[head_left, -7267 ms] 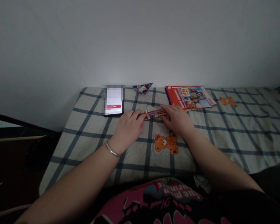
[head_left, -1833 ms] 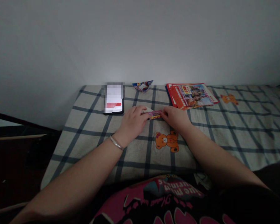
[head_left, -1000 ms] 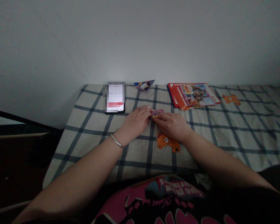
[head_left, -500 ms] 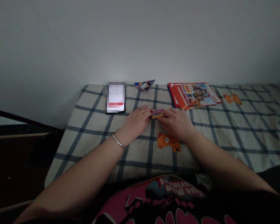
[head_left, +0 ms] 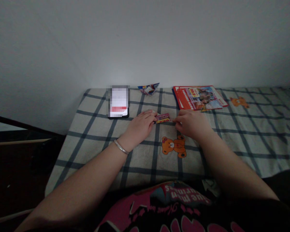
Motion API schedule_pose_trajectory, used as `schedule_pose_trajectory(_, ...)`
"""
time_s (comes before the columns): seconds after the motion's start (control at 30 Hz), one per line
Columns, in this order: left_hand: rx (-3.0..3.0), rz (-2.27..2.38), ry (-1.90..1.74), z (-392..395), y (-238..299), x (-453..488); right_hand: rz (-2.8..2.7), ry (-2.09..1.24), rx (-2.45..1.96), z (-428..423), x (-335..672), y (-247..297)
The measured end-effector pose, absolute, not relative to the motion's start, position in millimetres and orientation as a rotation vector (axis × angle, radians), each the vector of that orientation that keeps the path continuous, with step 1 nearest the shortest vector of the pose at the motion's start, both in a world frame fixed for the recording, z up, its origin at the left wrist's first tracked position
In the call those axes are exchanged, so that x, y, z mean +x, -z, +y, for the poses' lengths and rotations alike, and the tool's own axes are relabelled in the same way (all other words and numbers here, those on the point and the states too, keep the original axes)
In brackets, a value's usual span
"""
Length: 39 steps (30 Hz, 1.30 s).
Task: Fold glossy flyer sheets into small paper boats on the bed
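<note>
A small folded piece of coloured paper [head_left: 163, 118] lies on the checked bedsheet [head_left: 99, 129] between my hands. My left hand [head_left: 140, 126], with a silver bracelet on the wrist, rests on the sheet with curled fingers pressing the paper's left end. My right hand [head_left: 192, 124] has its fingers curled, the fingertips pinching the paper's right end. Part of the paper is hidden under my left fingers.
A lit phone [head_left: 119, 102] lies by the wall at the left. A folded paper boat [head_left: 148, 89] stands at the back. A stack of red flyers [head_left: 199, 97] lies at the back right. The bed's left edge drops off into dark floor.
The paper has been folded down from a longer strip into a short piece. My right hand slid over it toward the left hand, then pulled back right to the paper's end.
</note>
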State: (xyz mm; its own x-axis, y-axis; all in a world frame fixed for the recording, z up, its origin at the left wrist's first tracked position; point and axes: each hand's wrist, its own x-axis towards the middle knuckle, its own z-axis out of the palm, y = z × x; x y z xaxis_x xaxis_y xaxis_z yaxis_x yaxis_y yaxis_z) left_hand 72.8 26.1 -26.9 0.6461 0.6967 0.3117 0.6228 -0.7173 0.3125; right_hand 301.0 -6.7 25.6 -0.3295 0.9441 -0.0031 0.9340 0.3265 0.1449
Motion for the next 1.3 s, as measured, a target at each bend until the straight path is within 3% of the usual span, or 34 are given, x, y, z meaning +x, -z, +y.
schedule_pose_trajectory(0.2,2.684,1.072,-0.642,27.1,27.9,71.6,2.687,-0.172,1.876,-3.3,306.6,-16.3)
schedule_pose_trajectory(0.37,2.668,1.067,-0.636,30.3,30.8,71.7,3.014,-0.07,1.468,-2.7,292.0,-3.0)
schedule_pose_trajectory(0.7,2.816,1.052,-0.412,28.4,31.2,52.3,2.944,-0.084,1.599,-1.4,293.3,-0.3)
schedule_pose_trajectory(1.3,2.538,1.089,-0.427,29.7,19.7,25.1,2.667,-0.051,1.838,-3.6,299.5,-15.2)
